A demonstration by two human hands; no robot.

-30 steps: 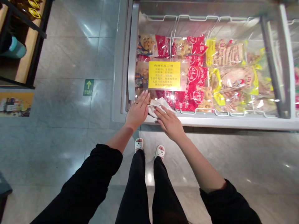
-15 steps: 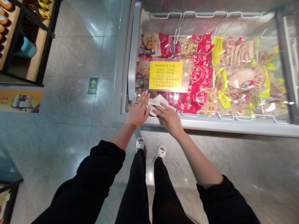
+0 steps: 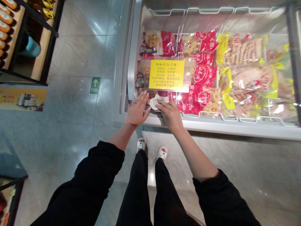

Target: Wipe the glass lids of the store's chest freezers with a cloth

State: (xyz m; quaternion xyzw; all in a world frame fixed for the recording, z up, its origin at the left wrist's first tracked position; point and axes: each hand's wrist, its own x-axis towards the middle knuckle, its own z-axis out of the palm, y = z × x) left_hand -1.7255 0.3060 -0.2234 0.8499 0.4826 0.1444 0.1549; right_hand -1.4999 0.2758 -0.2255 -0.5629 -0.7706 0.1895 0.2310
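A chest freezer (image 3: 211, 127) with a glass lid stands in front of me, full of red and yellow food bags. My left hand (image 3: 137, 110) lies flat on the lid's near left corner, fingers stretched out. Beside it, my right hand (image 3: 169, 113) is curled over a crumpled white cloth (image 3: 156, 101) and presses it on the glass. A yellow notice (image 3: 166, 74) with dark print is stuck on the lid just beyond both hands.
A wooden shelf rack (image 3: 39, 44) with bottles and a teal container (image 3: 31, 47) stands at the left. A green arrow sticker (image 3: 95, 85) marks the grey tiled floor. My white sandals (image 3: 151, 149) stand close to the freezer's front.
My right hand went from flat fingers on the spread cloth to curled fingers bunching it into a smaller wad. The left hand stayed flat on the lid. The view shifted slightly.
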